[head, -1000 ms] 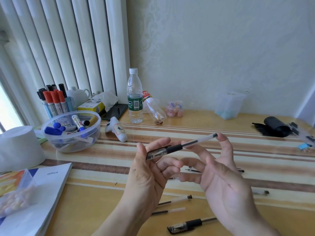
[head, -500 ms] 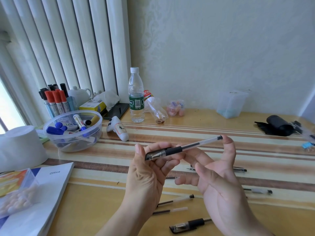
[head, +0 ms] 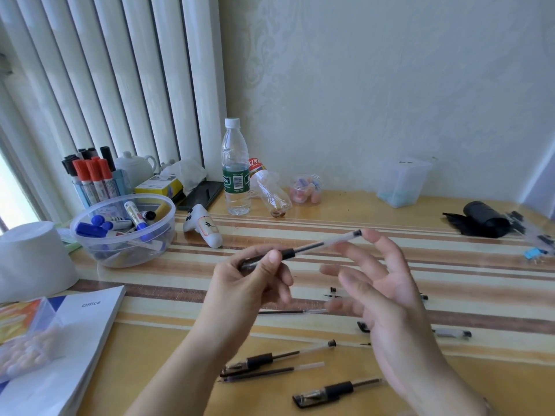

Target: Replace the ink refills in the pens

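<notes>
My left hand (head: 249,283) grips a clear gel pen (head: 318,244) by its black grip end and holds it tilted up to the right above the table. My right hand (head: 387,304) is beside it with its fingers spread; only the index fingertip is at the pen's far end, and I cannot tell whether it touches. On the table below lie another clear pen (head: 279,357), a loose refill (head: 270,372), a capped pen (head: 333,391) and a thin refill (head: 288,311). A further pen (head: 452,333) shows to the right of my right hand.
A plastic bowl (head: 126,256) of markers and a marker holder (head: 93,178) stand at the left. A water bottle (head: 236,175) and a white handheld device (head: 204,226) are behind my hands. An "Office" book (head: 75,340) lies front left, a black pouch (head: 480,220) far right.
My right hand has opened: its lower fingers have moved away from the pen barrel, leaving the index fingertip by the end. My left hand keeps its hold on the pen.
</notes>
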The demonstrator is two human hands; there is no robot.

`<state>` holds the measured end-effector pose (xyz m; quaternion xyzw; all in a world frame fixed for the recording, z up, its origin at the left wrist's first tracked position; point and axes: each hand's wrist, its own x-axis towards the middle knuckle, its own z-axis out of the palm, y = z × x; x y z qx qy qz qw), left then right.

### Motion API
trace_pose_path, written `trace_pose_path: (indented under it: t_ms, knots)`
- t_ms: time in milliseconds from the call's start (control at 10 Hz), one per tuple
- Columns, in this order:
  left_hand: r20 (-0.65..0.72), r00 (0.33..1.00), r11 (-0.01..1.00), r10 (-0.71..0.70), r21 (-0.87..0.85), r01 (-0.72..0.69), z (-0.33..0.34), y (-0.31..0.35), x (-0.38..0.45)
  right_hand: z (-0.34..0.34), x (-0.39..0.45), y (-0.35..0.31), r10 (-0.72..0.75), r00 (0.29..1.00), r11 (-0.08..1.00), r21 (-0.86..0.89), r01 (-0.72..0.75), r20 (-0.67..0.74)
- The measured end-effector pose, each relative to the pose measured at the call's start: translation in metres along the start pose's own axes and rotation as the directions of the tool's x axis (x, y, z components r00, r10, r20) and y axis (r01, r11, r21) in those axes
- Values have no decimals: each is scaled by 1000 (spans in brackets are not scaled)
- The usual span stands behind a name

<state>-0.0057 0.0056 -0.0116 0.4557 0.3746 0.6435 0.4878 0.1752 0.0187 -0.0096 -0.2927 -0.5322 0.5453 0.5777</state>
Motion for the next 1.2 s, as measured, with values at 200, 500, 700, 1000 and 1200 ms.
trace_pose_path:
  t_ms: [200, 500, 700, 1000, 1200]
  knots:
    - [-123, 992, 891, -30, 447, 83, -44, 4, 11, -35, 22, 2, 109, 955, 979, -138, -152, -275]
    - [30, 994, 360, -101, 933, 8, -54, -14, 13, -63, 36, -5, 175, 892, 983, 19, -184, -418]
    - [156, 985, 130, -70, 981, -146, -44, -28, 16, -62, 36, -8, 166, 897, 985, 26, -171, -411]
    - [-2, 1000, 113, 2, 994, 2, -65, -22, 19, -70, 35, -32, 64, 915, 998, 8, -66, -398]
    - [69, 986, 63, 154, 995, -80, -50, -16, 17, -53, 17, -81, -413, 905, 901, -97, 423, 104]
